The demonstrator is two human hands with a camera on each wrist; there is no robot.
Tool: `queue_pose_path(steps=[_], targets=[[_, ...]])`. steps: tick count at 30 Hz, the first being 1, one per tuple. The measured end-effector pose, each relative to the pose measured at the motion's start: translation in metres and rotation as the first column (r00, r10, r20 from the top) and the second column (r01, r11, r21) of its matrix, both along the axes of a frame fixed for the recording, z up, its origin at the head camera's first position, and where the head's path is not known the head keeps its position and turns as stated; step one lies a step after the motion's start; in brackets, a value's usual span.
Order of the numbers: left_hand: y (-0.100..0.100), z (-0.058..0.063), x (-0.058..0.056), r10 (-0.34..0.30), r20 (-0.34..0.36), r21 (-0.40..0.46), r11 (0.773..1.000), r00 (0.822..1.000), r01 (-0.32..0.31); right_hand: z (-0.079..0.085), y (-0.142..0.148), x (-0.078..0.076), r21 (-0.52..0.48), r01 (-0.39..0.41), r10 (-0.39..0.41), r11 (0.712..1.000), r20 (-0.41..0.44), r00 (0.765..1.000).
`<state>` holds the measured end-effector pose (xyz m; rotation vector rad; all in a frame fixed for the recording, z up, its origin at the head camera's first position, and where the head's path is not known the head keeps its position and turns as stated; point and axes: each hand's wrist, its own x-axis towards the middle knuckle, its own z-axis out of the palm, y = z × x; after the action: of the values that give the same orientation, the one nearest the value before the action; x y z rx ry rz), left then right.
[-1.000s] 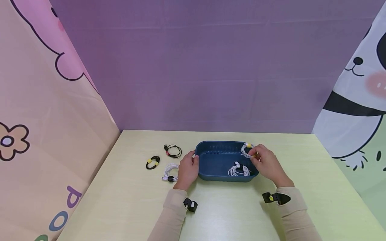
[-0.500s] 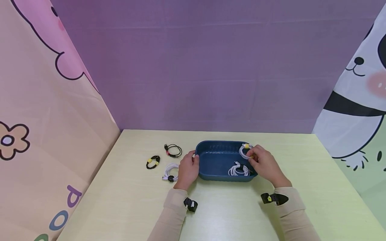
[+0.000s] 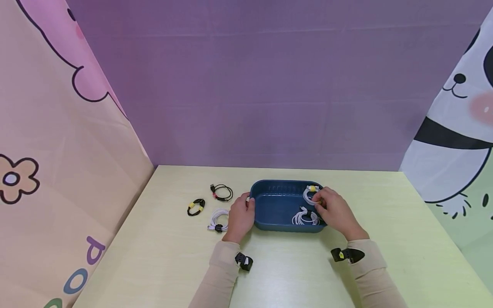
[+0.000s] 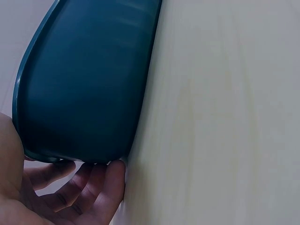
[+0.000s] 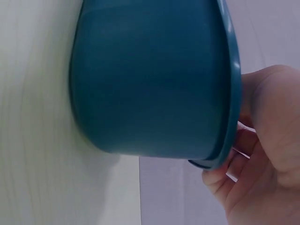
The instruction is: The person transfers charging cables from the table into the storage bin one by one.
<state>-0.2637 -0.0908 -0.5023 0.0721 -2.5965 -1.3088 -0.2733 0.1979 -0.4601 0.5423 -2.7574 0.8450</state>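
A dark blue plastic bin [image 3: 285, 227] stands on the table. My left hand [image 3: 239, 218] grips its left end, thumb at the rim and fingers against the outer wall, as the left wrist view shows. At the bin's right end, my right hand [image 3: 337, 211] reaches over the rim and pinches a coiled white cable [image 3: 307, 197] with a yellow tie, inside the back right corner. A second white cable coil [image 3: 299, 219], with a black tie, lies in the front right part. In the right wrist view, the bin wall [image 5: 154, 84] hides the fingertips and the pinched cable.
Left of the bin lie a black cable coil with a red tie [image 3: 229, 192], a black coil with yellow ties [image 3: 189, 211] and a white coil with a black tie [image 3: 213, 221], partly behind the left hand. Printed cloth walls [image 3: 277, 85] stand around the table.
My right hand has moved slightly left and further into the bin, carrying the yellow-tied white cable lower and inward. The left hand keeps its grip on the bin.
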Motion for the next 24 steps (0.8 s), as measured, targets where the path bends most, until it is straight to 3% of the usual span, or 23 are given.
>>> queue_pose_path(steps=[13, 24], targets=[[0.000, -0.002, 0.000, -0.002, -0.008, 0.004, 1.000, 1.000, 0.002, -0.016, -0.006, -0.006, 0.053, 0.026, -0.023, 0.998, -0.058, 0.998], [0.000, -0.001, 0.000, -0.004, 0.004, -0.002, 1.000, 1.000, 0.004, -0.017, -0.010, -0.006, 0.073, 0.021, -0.013, 0.997, -0.111, 0.994]])
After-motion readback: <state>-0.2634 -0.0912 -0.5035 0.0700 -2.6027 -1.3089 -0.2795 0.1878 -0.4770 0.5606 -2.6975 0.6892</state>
